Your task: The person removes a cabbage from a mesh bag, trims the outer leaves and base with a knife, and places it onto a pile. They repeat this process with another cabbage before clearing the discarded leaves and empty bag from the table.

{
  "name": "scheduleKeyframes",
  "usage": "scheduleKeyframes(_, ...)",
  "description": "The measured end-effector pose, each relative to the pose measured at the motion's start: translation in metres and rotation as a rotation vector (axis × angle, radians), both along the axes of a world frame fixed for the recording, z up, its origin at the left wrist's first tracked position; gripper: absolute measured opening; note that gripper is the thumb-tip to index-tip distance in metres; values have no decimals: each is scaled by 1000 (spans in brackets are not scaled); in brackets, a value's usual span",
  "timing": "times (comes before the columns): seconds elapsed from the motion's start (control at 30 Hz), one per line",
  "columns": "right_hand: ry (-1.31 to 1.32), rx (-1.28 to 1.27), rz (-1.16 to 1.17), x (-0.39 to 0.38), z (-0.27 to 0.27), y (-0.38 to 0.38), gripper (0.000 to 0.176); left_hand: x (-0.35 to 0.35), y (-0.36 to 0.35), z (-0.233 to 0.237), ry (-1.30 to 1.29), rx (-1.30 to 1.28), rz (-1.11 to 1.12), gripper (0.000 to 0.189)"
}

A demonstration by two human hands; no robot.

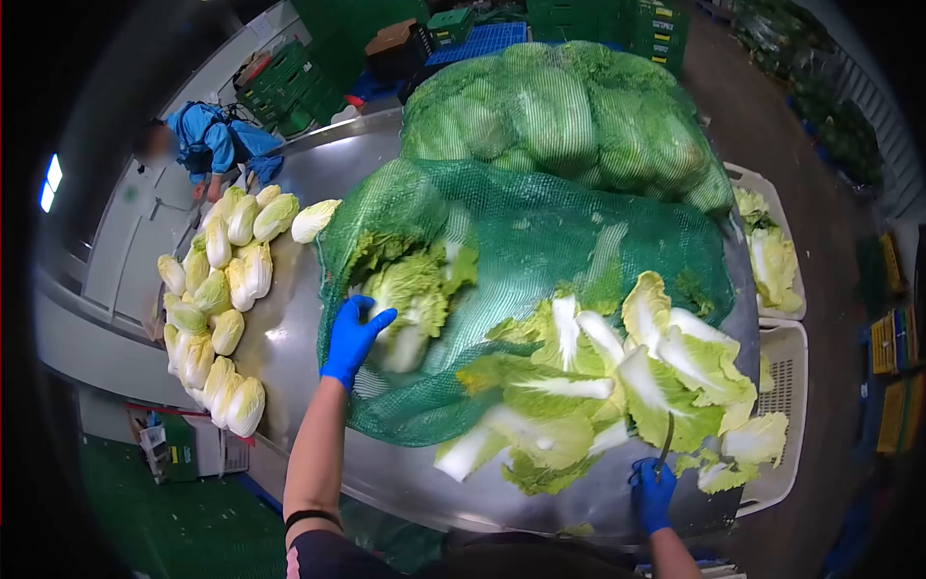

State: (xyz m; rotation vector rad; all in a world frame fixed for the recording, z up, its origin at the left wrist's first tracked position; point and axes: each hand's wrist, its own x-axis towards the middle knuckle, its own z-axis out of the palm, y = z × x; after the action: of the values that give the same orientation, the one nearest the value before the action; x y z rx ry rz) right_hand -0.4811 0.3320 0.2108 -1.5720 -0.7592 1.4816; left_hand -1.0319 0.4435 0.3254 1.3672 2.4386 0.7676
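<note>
My left hand (355,340), in a blue glove, is at the mouth of a green mesh bag (569,227) lying on the table. Its thumb and fingers are apart, right beside a leafy napa cabbage (410,289) inside the bag's opening. In my blue-gloved right hand (654,492), close to the table's front edge, is a knife (667,439) with its dark, narrow blade pointing away from me. The blade overlaps a pile of loose cabbage leaves (564,386) lying partly over the bag.
Trimmed napa cabbages (214,294) are heaped along the left of the metal table (289,367). A full mesh bag (559,116) fills the far side. Crates (793,405) with leaves stand against the right edge. A person in blue (217,140) bends at the far left.
</note>
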Motion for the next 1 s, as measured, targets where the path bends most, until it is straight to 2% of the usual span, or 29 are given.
scheduleKeyframes(0.07,-40,48,4,-4,3,2,15,-5,-11,3,-380,-33,76,57)
scheduleKeyframes(0.1,-46,45,4,-5,4,2,15,-6,-9,1,-386,-36,75,57)
scheduleKeyframes(0.17,-45,9,21,-2,5,3,14,-11,13,-6,-577,183,-3,58)
scheduleKeyframes(0.2,-49,3,23,-2,4,0,14,-25,26,-26,-832,47,74,59)
scheduleKeyframes(0.23,-47,-1,29,-1,2,0,14,-19,29,-29,-835,47,75,59)
scheduleKeyframes(0.3,-53,6,23,1,1,5,14,3,45,-39,-800,-59,-27,59)
scheduleKeyframes(0.33,-63,26,29,1,1,3,14,2,48,-45,-734,-28,-122,58)
scheduleKeyframes(0.43,-56,43,20,-3,-2,0,15,19,34,-38,-657,71,-20,60)
scheduleKeyframes(0.5,-54,47,0,0,-1,1,15,38,24,-39,-670,217,6,74)
scheduleKeyframes(0.6,-50,12,30,2,4,-2,13,80,2,-18,-253,359,-91,94)
scheduleKeyframes(0.7,-89,-34,67,-3,15,1,11,108,-15,-13,-68,414,-188,92)
scheduleKeyframes(0.73,-65,45,83,-13,19,2,11,111,-13,-16,-70,421,-196,92)
scheduleKeyframes(0.8,-60,151,132,-36,34,10,11,112,-12,-23,-377,569,-105,87)
scheduleKeyframes(0.83,-76,178,166,-50,48,20,12,114,-11,-12,-374,562,-116,87)
scheduleKeyframes(0.9,-11,177,163,-85,75,50,14,118,6,24,-310,444,-288,81)
scheduleKeyframes(0.97,141,181,239,-103,86,76,18,103,22,10,-133,301,-353,82)
scheduleKeyframes(1.0,144,195,237,-108,90,83,18,94,29,7,-94,274,-267,85)
